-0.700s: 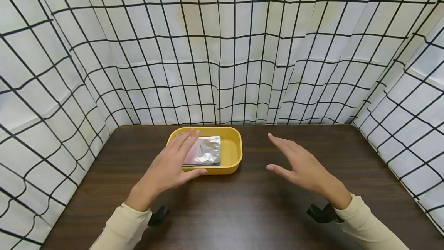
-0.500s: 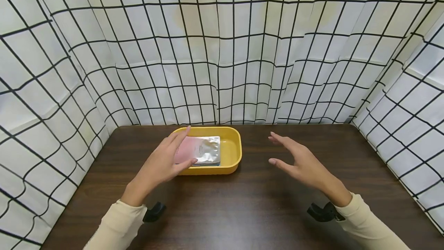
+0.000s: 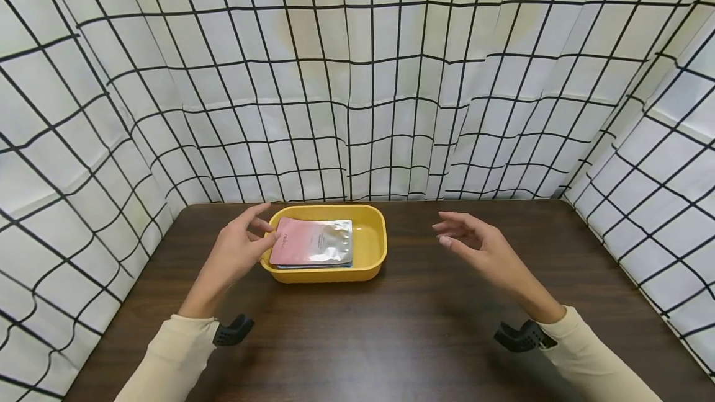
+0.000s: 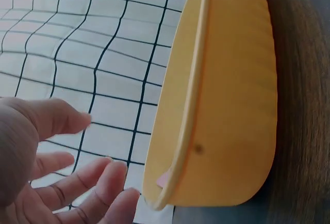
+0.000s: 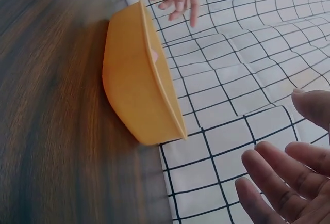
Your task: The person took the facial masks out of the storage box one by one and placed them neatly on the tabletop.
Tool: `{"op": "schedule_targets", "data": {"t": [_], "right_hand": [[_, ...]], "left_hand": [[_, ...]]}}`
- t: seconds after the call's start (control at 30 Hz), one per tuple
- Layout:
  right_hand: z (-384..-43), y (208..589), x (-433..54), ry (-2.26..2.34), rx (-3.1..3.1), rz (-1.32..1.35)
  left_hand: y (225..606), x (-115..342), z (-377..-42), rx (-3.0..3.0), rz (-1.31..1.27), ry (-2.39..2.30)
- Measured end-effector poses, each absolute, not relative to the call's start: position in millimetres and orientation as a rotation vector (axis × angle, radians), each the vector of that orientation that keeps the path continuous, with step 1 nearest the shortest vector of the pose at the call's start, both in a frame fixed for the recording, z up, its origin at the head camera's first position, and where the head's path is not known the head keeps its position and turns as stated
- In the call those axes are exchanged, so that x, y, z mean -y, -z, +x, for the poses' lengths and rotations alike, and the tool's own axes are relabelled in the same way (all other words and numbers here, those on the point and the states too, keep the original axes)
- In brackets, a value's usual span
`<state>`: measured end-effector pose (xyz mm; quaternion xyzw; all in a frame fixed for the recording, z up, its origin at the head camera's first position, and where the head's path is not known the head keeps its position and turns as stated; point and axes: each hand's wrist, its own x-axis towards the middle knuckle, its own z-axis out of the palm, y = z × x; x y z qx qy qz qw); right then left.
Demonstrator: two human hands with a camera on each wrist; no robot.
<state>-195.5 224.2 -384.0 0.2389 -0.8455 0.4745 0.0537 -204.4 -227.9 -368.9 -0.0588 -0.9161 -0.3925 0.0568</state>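
A yellow plastic tub [image 3: 370,247] stands toward the back of the table. In its left part lies a small stack of flat sachets, topped by a pink and silver sachet [image 3: 313,242]. My left hand [image 3: 234,253] hovers at the tub's left end, fingers relaxed and nothing between them; in the head view the thumb tip overlaps the pink corner. To the right of the tub, apart from it, my right hand [image 3: 483,250] hangs over the table with fingers loosely bent, holding nothing. In the left wrist view the tub's side wall [image 4: 232,95] fills the middle, the left fingers beside its rim.
The dark wood table [image 3: 357,340] runs back to a white curtain [image 3: 363,116] with a black grid, which also closes off both sides. Black wrist cameras sit under the left cuff [image 3: 233,330] and the right cuff [image 3: 522,337].
My left hand has moved left from over the tub to its left end, uncovering the pink sachet. The right hand has stayed nearly in place, its fingers bending slightly more.
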Motion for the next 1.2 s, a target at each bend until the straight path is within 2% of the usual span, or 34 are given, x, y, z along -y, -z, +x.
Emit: {"op": "schedule_targets", "data": {"t": [0.7,1.2], "right_hand": [[-213.5,383.7,-212.0,-1.788,2.567,0.682],[-227.7,386.4,-197.4,-1.901,2.567,0.687]], "left_hand": [[384.6,267.0,-220.5,2.859,0.188,1.679],[400.2,266.4,-231.7,2.872,0.238,1.848]]}}
